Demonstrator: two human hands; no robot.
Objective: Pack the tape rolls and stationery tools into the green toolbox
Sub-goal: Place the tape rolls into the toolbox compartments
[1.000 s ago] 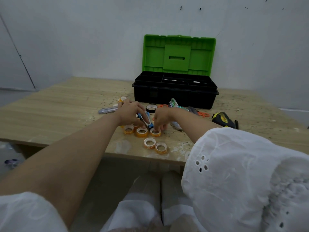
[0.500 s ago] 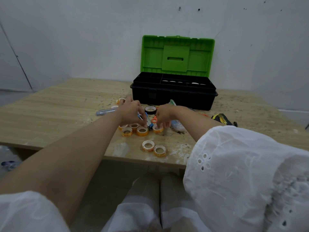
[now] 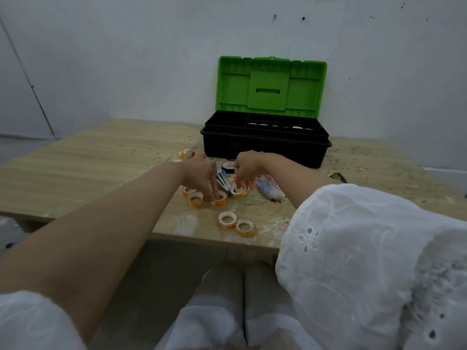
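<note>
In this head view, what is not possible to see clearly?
Head view only:
Toolbox contents: too small, behind its rim.
Yellow-black tool: mostly behind the sleeve.
Packet beside right hand: blurred.
Whether left hand grips its roll: own fingers hide it.

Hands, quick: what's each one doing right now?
Left hand: fingertips touch a small orange tape roll; grip cannot be told.
Right hand: pinches a second small orange tape roll.

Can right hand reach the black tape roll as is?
Probably yes: black tape roll lies uncovered right beside the right hand, though it pinches an orange tape roll.
</note>
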